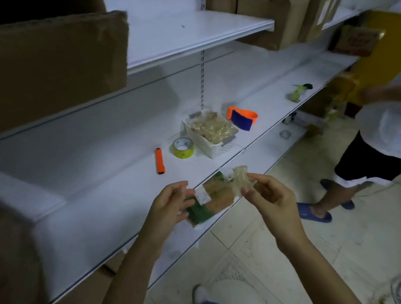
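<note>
Fingers of the left hand (172, 204) are curling round the nine o'clock end of a green-and-brown packet (220, 198), thumb on top. The right hand (269, 195) is pinching a crumpled clear wrapper (240, 178) at the packet's two o'clock corner. Wrapper and packet are touching, and both are hanging in the air just over the front lip of the white shelf (100, 199).

Judging by this, the job is sitting at its midpoint. The wrapper seems to be coming away from the packet but is not free of it, and neither piece is resting on the shelf yet. Parting them and setting the packet down is what is left.

Counting outward from the hands: one packet and one wrapper. At twelve o'clock one white basket (199, 140) is standing heaped with small clear packs, too blurred to number. At eleven one roll of yellow-green tape (182, 148) is lying beside it. At ten, one orange torch (159, 160). At one, one orange-and-blue band (241, 119), and farther along one small green object (297, 92). At three o'clock a second person (391, 136) is standing well apart.
</note>
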A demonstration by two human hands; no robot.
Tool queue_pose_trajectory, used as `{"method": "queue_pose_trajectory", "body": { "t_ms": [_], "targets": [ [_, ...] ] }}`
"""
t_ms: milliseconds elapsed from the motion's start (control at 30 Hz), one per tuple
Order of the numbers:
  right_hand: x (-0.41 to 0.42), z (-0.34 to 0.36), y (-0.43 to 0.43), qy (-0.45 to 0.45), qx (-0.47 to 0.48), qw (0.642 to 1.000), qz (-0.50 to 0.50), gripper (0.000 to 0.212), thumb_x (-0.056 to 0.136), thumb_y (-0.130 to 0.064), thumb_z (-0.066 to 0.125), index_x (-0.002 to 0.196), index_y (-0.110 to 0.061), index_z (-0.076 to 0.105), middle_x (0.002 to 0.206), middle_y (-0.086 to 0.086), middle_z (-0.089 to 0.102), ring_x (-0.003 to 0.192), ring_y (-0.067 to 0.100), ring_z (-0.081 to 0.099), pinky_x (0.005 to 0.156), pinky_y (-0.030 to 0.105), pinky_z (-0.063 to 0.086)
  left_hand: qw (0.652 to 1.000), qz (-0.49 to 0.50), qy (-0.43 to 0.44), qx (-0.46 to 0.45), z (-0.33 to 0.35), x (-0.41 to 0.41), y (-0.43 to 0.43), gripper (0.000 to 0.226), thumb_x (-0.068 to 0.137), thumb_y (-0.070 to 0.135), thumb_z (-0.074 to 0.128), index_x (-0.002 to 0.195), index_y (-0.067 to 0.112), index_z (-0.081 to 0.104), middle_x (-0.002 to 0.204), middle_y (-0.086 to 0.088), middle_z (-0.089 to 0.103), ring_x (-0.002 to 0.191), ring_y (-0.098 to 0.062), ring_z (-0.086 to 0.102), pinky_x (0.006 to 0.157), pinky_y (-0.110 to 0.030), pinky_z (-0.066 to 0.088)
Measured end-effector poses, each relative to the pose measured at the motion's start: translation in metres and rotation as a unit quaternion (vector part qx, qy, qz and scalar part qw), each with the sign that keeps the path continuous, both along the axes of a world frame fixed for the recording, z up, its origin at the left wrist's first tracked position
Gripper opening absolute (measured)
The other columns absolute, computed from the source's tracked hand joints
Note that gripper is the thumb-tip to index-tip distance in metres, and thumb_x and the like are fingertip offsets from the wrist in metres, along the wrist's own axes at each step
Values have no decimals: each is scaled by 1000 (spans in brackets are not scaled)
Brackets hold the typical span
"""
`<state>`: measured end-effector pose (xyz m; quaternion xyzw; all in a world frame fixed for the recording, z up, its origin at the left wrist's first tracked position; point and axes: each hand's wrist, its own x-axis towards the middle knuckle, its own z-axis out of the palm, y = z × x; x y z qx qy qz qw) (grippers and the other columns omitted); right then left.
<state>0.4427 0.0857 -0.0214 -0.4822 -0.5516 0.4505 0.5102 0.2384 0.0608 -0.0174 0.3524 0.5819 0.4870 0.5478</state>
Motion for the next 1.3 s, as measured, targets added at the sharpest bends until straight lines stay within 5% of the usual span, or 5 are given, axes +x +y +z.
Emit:
{"method": "queue_pose_trajectory", "body": {
  "t_ms": [367,700,1033,1167,1300],
  "targets": [
    [41,-39,179,-53,-90,992,-75,12,86,-20,69,97,-22,67,91,-6,69,84,10,65,76,29,55,995,-42,3,-86,-22,59,177,14,100,22,45,105,23,58,107,0,67,99,-16,64,90,-33,49],
    [7,-88,420,-219,-39,971,86,16,86,-15,65,98,-6,68,96,6,70,86,12,60,68,8,40,979,161,57,-115,-15,56,245,21,99,24,44,112,16,58,106,0,67,100,-19,64,90,-31,46],
    [3,-170,508,-468,-28,860,201,28,87,-35,53,87,-14,70,89,4,67,77,22,62,74,35,52,966,229,7,-116,-5,120,313,24,99,24,42,115,19,59,106,2,69,97,-14,66,91,-29,48],
    [19,-165,510,-408,-41,897,164,17,88,-29,63,83,-14,59,75,-2,60,69,17,57,53,22,38,966,232,0,-118,-28,134,336,20,97,26,46,111,20,60,104,3,70,91,-11,68,83,-26,51],
    [32,-158,488,-256,-19,948,188,11,94,-22,57,90,-13,62,77,-4,60,76,16,60,64,21,45,961,254,-9,-107,-40,145,339,21,99,24,44,108,18,62,103,3,70,87,-9,69,71,-14,52]
  ]
}}
